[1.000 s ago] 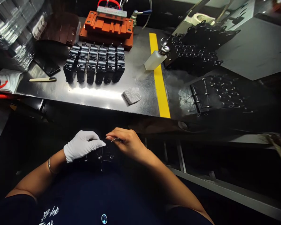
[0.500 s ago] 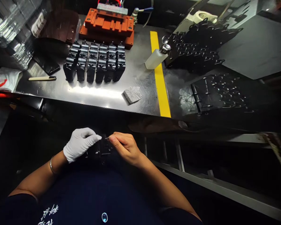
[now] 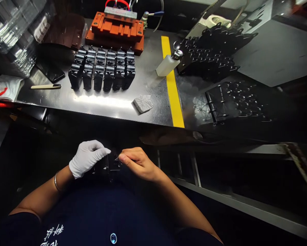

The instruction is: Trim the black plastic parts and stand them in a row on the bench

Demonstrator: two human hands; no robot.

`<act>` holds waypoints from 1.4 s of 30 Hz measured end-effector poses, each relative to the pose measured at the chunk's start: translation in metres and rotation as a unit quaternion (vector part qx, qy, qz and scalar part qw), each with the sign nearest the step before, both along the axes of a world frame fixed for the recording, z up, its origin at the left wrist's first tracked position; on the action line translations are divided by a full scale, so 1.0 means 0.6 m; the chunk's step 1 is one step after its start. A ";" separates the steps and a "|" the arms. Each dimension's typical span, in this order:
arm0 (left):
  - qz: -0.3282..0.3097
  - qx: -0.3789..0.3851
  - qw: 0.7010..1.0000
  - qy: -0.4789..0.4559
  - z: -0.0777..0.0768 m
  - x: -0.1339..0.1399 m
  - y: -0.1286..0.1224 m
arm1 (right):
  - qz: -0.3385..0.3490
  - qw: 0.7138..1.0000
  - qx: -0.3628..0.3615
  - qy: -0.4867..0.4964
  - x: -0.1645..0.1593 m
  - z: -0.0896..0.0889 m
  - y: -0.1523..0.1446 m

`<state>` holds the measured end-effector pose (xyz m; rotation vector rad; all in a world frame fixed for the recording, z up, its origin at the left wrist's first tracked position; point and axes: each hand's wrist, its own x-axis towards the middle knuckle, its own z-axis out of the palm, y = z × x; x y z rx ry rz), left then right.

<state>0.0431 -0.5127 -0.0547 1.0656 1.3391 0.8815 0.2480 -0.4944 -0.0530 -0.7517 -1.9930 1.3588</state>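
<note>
My left hand (image 3: 89, 158), in a white glove, is closed with thumb and fingers pinched together. From its fingertips a dark part with small shiny pins (image 3: 110, 168) seems to hang; most of its outline is lost against the dark background. My bare right hand (image 3: 138, 164) is closed too, thumb pressed to the forefinger. A thin, shiny sliver (image 3: 116, 158) sticks out from that pinch towards the dark part. Whether the sliver touches the part, I cannot tell. Both hands are in front of the bench edge, above my lap.
Rows of black moulded parts (image 3: 102, 68) stand on the metal bench (image 3: 97, 104) before an orange fixture (image 3: 116, 29). A folded white cloth (image 3: 142, 103), a pump bottle (image 3: 167, 65), yellow tape (image 3: 174, 97) and a pen (image 3: 45, 86) lie about. More black parts (image 3: 207, 51) are stacked at right.
My right hand has dropped slightly, and the sliver in it now slants downward instead of lying nearly level. My left hand stays almost still. The view has shifted a little.
</note>
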 end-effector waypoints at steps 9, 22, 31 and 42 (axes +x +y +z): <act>0.045 0.013 0.999 -0.013 -0.006 0.000 0.004 | -0.089 0.987 0.123 -0.043 -0.004 0.003 -0.008; 0.043 -0.001 0.999 -0.001 -0.007 0.002 0.004 | -0.060 0.990 0.126 -0.028 -0.007 0.004 -0.005; -0.035 0.034 0.999 0.005 0.011 -0.001 0.008 | 0.129 0.991 -0.034 0.030 0.023 0.019 0.011; -0.005 0.030 1.000 0.005 0.002 0.001 0.010 | -0.040 0.953 0.267 -0.136 -0.003 0.017 0.001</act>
